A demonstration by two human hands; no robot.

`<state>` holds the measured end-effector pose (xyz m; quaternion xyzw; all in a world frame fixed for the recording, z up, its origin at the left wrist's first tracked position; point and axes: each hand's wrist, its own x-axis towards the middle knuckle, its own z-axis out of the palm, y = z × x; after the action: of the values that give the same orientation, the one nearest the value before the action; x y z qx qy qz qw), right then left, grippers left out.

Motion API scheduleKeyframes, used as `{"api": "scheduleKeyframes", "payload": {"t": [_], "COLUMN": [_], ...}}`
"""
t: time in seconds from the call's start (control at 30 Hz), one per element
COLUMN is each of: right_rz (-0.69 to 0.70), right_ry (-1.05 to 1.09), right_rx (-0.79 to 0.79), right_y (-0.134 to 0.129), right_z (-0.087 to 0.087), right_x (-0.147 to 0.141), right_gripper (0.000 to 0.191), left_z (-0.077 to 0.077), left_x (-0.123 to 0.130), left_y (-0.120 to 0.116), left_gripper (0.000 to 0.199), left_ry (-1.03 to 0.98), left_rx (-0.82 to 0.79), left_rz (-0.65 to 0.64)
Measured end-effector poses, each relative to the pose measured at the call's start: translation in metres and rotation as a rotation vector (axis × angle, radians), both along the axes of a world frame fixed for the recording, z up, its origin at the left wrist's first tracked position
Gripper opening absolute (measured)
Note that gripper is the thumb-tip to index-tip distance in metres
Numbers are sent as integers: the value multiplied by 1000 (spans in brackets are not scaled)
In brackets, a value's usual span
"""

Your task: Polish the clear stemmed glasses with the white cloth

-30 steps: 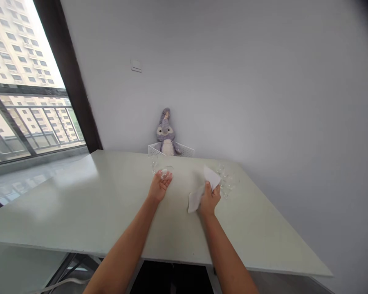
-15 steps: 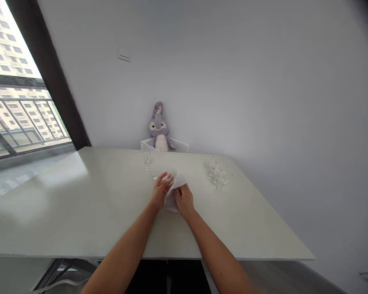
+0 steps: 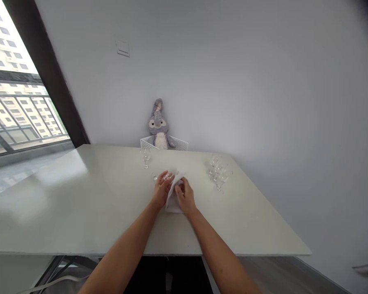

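Tipped on its side, a clear stemmed glass is held in my left hand, its foot pointing left. My right hand pinches a thin white cloth at the mouth of the glass. The cloth hangs between my two hands down to the tabletop, and part of the glass is hidden by fingers and cloth. Behind and left of my hands, another clear glass stands on the table. Several clear glasses are grouped to the right.
The pale table reaches to the wall. At its back edge a grey plush toy sits in a white perforated basket. A window with a railing is at the far left.
My right hand has shifted slightly up and its fingers have moved on the cloth, which is now folded more upright. My left hand stays around the glass.
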<state>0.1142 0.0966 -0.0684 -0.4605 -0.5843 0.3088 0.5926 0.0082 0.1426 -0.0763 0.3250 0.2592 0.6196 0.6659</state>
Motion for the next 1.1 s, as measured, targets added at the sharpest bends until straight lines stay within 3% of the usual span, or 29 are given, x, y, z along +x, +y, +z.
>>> {"api": "scheduleKeyframes", "payload": {"t": [0.13,0.4,0.6,0.67,0.77,0.87,0.93,1.0,1.1], "right_rz": [259,513,472,487,499,366,283,268,290], "right_ry": [6,336,741,775,517,139,55,173,502], "right_rx": [-135,-429,-501,-509,-429,-285,-247,-288,-376], "right_y": [1,12,21,21,17,13,14,17,22], "right_z": [0,-4,-6,-6,-9,-14,-17,-17,-14], "right_x": [-2,11,19,21,16,8,5,6,14], "right_gripper": [55,46,33,32,34,25,23,30,39], "left_z": [3,3,10,12,9,1,-2,0,6], "left_x": [-7,-13,-21,-23,-23,-23,-23,-22,-19], "left_y": [1,-3,-1,-2,1,6,8,7,4], "left_gripper": [44,45,53,55,49,39,35,33,47], "left_ry": [38,217,291,315,354,469,530,513,458], "left_rx": [3,100,222,258,219,126,104,128,230], "left_rz": [24,-227,-279,-280,-241,-174,-147,-163,-217]}}
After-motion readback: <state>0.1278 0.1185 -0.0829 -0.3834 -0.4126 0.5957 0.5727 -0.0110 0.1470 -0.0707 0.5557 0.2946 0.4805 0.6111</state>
